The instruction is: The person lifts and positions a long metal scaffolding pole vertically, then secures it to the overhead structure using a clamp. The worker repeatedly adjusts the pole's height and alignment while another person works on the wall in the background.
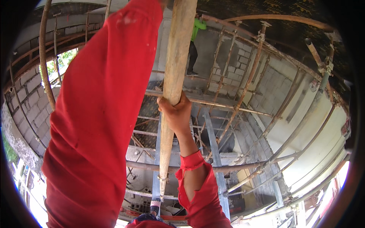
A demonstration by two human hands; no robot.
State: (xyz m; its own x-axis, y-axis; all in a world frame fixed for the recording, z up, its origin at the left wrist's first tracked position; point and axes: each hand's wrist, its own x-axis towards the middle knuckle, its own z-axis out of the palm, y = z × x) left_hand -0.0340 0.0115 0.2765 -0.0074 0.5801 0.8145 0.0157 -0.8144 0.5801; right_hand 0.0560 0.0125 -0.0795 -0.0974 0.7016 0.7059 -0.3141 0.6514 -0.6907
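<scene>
Beneath me, low and left of the frame's centre, a narrow grey plank (156, 182) bears my shoe (154, 208) (dark, with a pale band). A second grey plank (211, 136) slants down right of centre.

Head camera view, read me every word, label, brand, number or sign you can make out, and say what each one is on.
No word, label, brand, number or sign can be read.
Dark overhead panel: rows of yellowish marks, too small and blurred to read.
Long scaffold pole in the right hand: no lettering visible.
Red left sleeve: a pale smudge near the top, no readable text.
</scene>
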